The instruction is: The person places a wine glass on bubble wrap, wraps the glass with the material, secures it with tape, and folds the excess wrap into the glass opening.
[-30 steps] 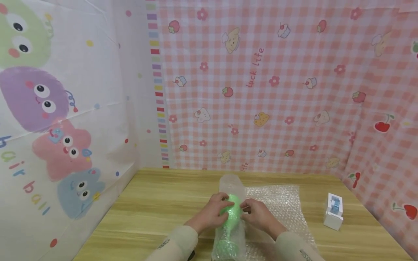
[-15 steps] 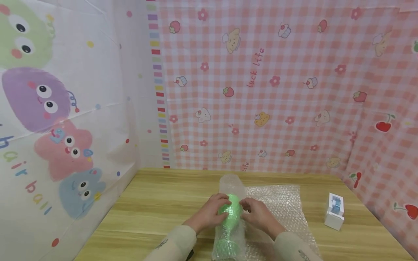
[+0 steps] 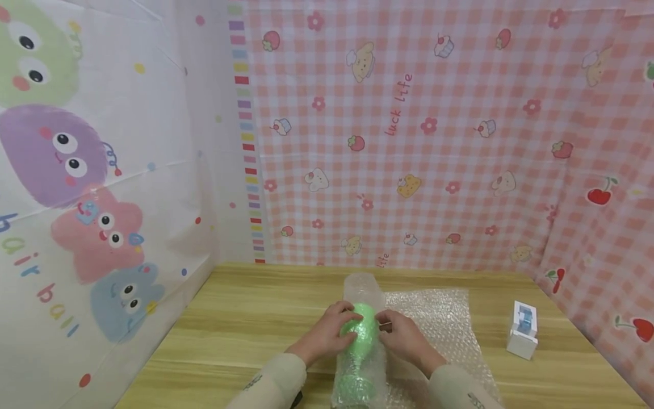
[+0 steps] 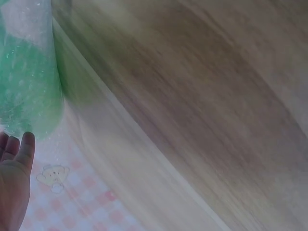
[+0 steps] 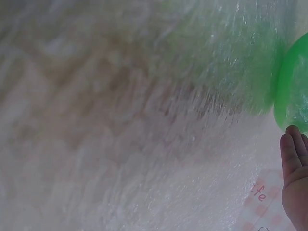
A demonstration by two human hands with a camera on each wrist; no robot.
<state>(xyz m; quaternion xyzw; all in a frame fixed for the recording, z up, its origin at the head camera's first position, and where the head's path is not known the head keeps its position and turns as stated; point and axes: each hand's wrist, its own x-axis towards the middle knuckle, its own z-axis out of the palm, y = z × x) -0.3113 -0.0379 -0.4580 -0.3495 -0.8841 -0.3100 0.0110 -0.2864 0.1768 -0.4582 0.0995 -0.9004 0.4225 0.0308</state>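
A bright green goblet-shaped thing [image 3: 364,336], wide at the far end and narrow in the middle, lies lengthwise before me, rolled in clear bubble wrap [image 3: 363,288]. From the left, my left hand [image 3: 327,332] grips the wrapped wide end, fingers over its top and thumb on its near side. Opposite it, my right hand [image 3: 406,341] has its fingers bent at the right side of the roll and pinches the wrap there. In the right wrist view, the fingertips [image 5: 291,137] come right up to a smooth green rim [image 5: 283,91].
More of the bubble wrap sheet [image 3: 434,315] spreads flat to the right of the roll. A white tape dispenser with blue tape [image 3: 523,329] stands further right on the wooden table [image 3: 255,307]. Printed cloths [image 3: 403,159] hang behind and at both sides.
Both hands stay at the wrapped roll, and the left fingers have shifted only slightly over its top. The roll and the dispenser keep their places.
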